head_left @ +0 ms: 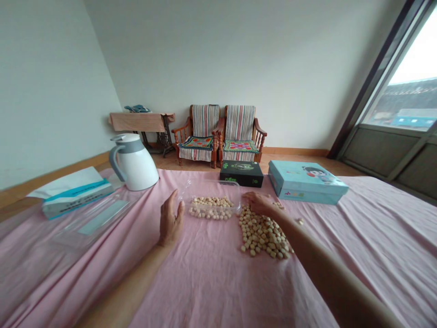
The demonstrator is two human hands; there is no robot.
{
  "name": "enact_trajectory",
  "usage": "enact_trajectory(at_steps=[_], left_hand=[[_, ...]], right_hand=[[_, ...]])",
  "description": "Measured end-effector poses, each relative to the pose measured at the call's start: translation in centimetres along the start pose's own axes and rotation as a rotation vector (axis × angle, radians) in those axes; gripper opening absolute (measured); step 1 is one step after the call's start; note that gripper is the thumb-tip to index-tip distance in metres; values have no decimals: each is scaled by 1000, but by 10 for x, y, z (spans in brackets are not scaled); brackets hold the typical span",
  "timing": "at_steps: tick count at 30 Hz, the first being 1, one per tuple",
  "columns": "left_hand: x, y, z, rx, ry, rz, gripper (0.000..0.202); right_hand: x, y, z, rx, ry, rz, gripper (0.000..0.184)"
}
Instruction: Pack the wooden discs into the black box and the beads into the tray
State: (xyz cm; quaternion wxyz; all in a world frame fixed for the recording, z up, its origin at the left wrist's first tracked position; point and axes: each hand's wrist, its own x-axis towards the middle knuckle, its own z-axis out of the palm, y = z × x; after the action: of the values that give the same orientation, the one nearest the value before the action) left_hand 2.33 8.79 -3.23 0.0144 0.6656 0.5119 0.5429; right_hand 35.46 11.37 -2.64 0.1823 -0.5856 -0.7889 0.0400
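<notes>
A clear plastic container (235, 183) lies on the pink cloth in front of me, partly filled with small round beige pieces (210, 207) that look like nuts or beans. My left hand (170, 219) is at the container's left side, thumb and fingers apart, holding nothing; whether it touches the wall I cannot tell. To the container's right a loose pile of the same beige pieces (264, 234) spreads over the cloth. At the pile's far edge, close to the container's right side, is my right hand (258, 202), palm down with fingers bunched. Anything within its fingers is hidden.
On the left stand a white and grey jug (138, 166), a tissue pack (78, 193) and a clear plastic lid or tray (97, 218). Behind the container are a black box (241, 174) and a light blue box (307, 182). Two wooden armchairs (220, 132) stand beyond the cloth.
</notes>
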Motion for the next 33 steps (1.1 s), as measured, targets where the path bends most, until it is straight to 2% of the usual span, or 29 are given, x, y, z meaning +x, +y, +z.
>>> enact_trajectory(at_steps=[3,6,8,11,14,18,20,22,25,28,30,33], left_hand=[[0,12,-7,79,172,123,45],[-5,29,-14,53,180,315,44],[-13,39,-15,11,69,458,43],[-29,57,-9,-23,-253,641,33],[-42,78,3,3,-543,720,31],[-46,109,27,71,-756,674,44],[-44,124,42,135,-822,635,44],[-41,138,58,218,-852,597,42],[-37,157,83,345,-864,524,37],[-35,168,103,471,-888,389,45],[-34,171,112,530,-893,317,54],[-32,171,114,549,-889,282,62]], right_hand=[[-14,-3,0,38,-71,-100,36],[-36,-9,-8,54,-97,-154,40],[-51,-15,-16,73,-114,-193,42],[-67,-22,-26,134,-134,-224,41],[-79,-17,-25,208,-69,-198,38],[-90,9,-12,245,246,4,32],[-94,22,-5,261,374,106,29],[-97,30,-2,288,448,159,30],[-100,32,0,284,478,187,30],[-101,31,1,251,451,191,27],[-101,30,2,249,433,180,26],[-101,30,3,253,422,175,27]])
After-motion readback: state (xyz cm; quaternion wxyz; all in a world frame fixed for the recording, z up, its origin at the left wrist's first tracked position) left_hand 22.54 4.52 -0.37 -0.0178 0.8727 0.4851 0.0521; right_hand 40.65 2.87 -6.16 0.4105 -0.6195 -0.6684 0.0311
